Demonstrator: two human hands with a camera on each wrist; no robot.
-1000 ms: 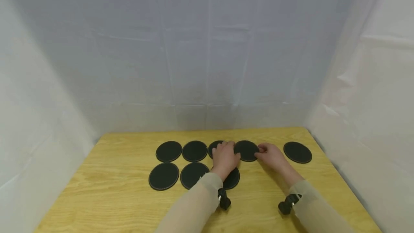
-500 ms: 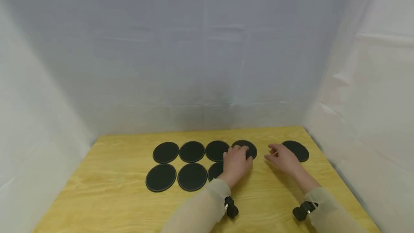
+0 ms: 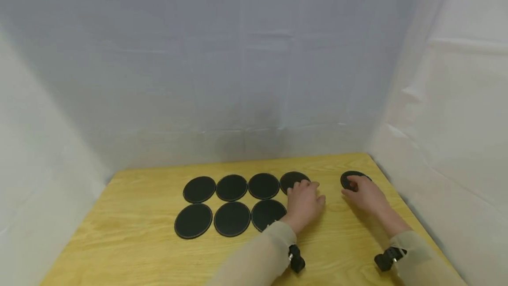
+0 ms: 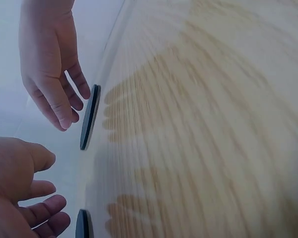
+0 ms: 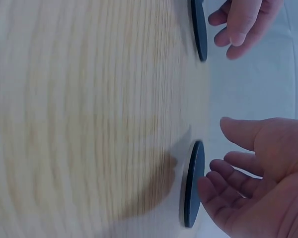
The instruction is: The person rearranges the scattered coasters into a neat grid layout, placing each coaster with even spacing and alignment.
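Black round coasters with pale stitched edges lie flat on the wooden table. My left hand (image 3: pixel 304 204) is loosely spread at the coaster ending the back row on its right (image 3: pixel 293 182), holding nothing. In the left wrist view its relaxed fingers (image 4: pixel 49 210) hover beside that coaster (image 4: pixel 82 225). My right hand (image 3: pixel 367 194) reaches over a lone coaster (image 3: pixel 347 179) at the far right and partly hides it. The right wrist view has the thumb and fingers apart, with a fingertip right at the lone coaster's face (image 5: pixel 192 186).
More coasters form the back row (image 3: pixel 232 188) and a front row of three (image 3: pixel 232 219), lying edge to edge. White sheeting (image 3: pixel 238 78) hangs behind and at both sides of the wooden table (image 3: pixel 131 233). Black camera mounts (image 3: pixel 296 259) sit at both wrists.
My right hand has let go of the back row's right-end coaster and moved right over the lone one. My left hand has slid right along the row, uncovering coasters behind it.
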